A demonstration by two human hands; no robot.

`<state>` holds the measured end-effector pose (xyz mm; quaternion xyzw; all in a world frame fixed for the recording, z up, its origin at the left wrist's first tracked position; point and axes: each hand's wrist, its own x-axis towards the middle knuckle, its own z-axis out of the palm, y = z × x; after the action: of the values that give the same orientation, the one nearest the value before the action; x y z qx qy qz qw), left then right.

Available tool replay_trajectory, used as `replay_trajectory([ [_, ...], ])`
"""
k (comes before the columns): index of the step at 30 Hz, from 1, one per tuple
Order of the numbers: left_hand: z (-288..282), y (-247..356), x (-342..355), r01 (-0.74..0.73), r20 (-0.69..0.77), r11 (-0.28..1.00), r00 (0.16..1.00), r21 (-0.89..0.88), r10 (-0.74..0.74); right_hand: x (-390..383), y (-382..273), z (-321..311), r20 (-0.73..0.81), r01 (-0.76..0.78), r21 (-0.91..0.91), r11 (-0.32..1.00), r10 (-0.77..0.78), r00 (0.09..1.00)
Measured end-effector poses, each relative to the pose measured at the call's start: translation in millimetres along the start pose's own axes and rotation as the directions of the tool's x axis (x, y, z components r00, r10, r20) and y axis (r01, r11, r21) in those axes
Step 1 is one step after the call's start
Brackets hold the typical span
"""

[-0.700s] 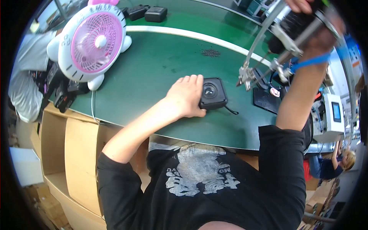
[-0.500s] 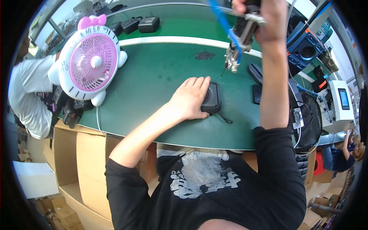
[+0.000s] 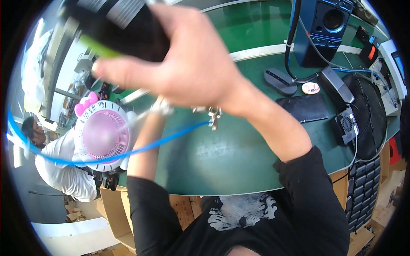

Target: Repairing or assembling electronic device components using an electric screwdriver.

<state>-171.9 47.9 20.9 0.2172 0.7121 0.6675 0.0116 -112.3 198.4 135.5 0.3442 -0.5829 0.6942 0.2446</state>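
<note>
Close to the camera, my right hand [image 3: 183,64] is wrapped round a thick black power screwdriver [image 3: 136,30], blurred by motion, with a pale label and a green part. Its metal end [image 3: 215,116] shows below the hand, joined to a blue air hose [image 3: 171,139] that sweeps away to the left. My left forearm [image 3: 144,153] reaches up beside the fan, but the left hand is hidden behind the right hand and tool. The black square device with a strap is out of sight.
A pink and white fan [image 3: 102,136] stands at the left, near a person in a white shirt [image 3: 64,166]. On the green bench [image 3: 218,162], to the right, lie a black flat pouch [image 3: 304,107], a dark oval stand [image 3: 279,81] and a small round patterned thing [image 3: 311,88]. A blue speaker [image 3: 326,30] stands behind.
My right hand has swung left and nearer the camera with the screwdriver. My left hand has left its spot on the black device and moved further left and up. The view has shifted.
</note>
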Motion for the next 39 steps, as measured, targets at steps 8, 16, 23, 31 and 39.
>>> replay_trajectory([
  [8,-16,-105,143,0.165,-0.356,0.768,0.931,0.619,0.086,-10,-8,26,0.144,-0.031,0.113,0.993,0.014,0.99],
  [16,-126,-109,133,0.022,-0.022,-0.093,1.0,0.995,0.003,-12,-13,19,0.143,-0.048,0.055,0.997,0.04,0.989],
  [23,-207,-108,104,0.324,-0.449,-0.51,0.883,0.797,-0.139,-14,-11,31,0.143,-0.021,0.123,0.992,0.003,0.99],
  [31,-202,-108,117,0.258,-0.381,-0.488,0.909,0.834,-0.17,-12,-11,27,0.15,0.003,0.066,0.998,-0.013,0.989],
  [39,-217,-89,86,0.265,-0.319,-0.371,0.943,0.89,-0.091,-12,-15,21,0.217,-0.089,0.115,0.989,0.063,0.974],
])
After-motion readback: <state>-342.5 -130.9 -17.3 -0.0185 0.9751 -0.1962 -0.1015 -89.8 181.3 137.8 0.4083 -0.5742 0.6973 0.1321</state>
